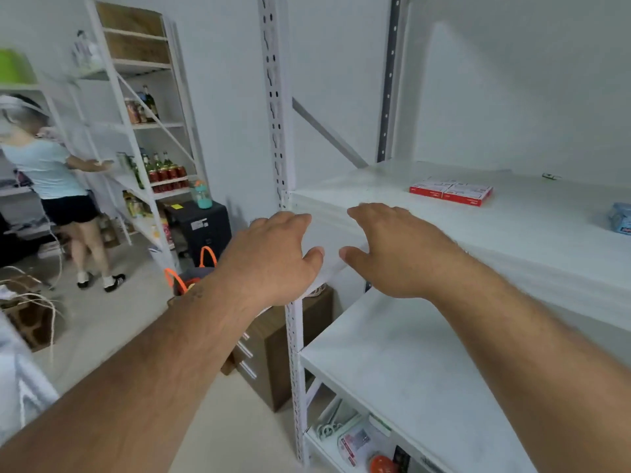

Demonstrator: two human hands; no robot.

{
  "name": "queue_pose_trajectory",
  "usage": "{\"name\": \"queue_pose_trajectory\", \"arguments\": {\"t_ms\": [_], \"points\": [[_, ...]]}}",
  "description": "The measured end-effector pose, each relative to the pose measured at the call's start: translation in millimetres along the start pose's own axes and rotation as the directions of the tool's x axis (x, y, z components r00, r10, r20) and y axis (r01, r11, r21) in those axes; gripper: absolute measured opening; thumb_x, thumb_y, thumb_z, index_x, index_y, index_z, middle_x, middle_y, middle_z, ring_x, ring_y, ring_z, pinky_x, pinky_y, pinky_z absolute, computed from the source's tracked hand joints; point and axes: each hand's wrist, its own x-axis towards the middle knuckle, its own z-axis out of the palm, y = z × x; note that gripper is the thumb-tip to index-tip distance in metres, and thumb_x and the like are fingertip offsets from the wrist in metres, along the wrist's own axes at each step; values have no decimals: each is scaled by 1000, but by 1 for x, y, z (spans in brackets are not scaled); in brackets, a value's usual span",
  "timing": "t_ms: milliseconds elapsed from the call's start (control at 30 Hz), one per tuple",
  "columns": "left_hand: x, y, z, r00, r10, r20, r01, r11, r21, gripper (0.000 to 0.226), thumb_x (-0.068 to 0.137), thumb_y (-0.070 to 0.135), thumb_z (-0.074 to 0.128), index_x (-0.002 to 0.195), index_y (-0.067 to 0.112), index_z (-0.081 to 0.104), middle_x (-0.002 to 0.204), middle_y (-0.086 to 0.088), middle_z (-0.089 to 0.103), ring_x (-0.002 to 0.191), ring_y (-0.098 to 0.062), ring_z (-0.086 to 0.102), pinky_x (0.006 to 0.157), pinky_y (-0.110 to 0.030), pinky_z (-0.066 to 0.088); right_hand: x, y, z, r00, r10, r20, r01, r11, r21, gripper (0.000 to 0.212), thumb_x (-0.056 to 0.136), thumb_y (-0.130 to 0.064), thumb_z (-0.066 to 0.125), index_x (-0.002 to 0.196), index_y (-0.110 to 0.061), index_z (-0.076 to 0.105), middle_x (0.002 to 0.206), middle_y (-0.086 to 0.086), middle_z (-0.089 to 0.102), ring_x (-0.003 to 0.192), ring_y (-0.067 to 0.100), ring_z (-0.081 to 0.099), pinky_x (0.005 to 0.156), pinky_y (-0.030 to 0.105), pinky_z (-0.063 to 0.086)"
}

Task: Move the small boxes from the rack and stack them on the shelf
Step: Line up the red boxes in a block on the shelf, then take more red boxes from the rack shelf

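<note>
Small red-and-white boxes (451, 193) lie flat side by side on the upper white shelf (532, 227), to the right of and beyond both hands. My left hand (273, 254) and my right hand (389, 247) hover side by side at the shelf's front left corner, palms down, fingers loosely bent, holding nothing. A white shelf board (403, 363) spans below my right forearm.
A perforated white upright (278, 131) stands just behind my left hand. A blue packet (619, 218) lies at the shelf's right edge. A person (51, 186) works at another rack (143, 131) of bottles and cans to the left. A brown drawer cabinet (273, 353) stands on the floor.
</note>
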Motion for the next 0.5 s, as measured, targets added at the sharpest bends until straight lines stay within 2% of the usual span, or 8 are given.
{"name": "queue_pose_trajectory", "arguments": {"t_ms": [200,300,400,500], "points": [[-87,-66,-13,984,-174,-23,175,985,16,61,93,54,37,149,31,25,155,8,30,139,-22,32,106,-44,36,-20,-85,32,983,-173,65,168,983,78,65,99,-50,46,156,-25,26,161,-5,31,144,23,34,110,43,36],[-142,-101,-13,963,-269,-14,270,962,42,59,92,51,40,146,30,31,150,5,38,134,-24,38,103,-43,39,-37,-137,55,955,-269,124,253,959,130,62,98,-48,48,153,-23,32,156,-2,39,138,24,41,106,42,41],[-197,-127,-12,932,-363,20,361,931,49,55,92,51,40,143,30,34,145,4,40,129,-26,42,100,-44,41,-57,-181,76,929,-321,184,288,940,185,56,95,-48,51,145,-24,40,148,0,47,130,26,47,102,45,45],[-249,-145,-14,891,-452,41,450,891,54,58,93,52,38,146,31,29,152,4,33,136,-26,36,106,-45,38,-76,-215,91,895,-395,206,353,911,212,46,94,-47,53,133,-24,47,137,3,54,126,28,50,98,49,47]]}}
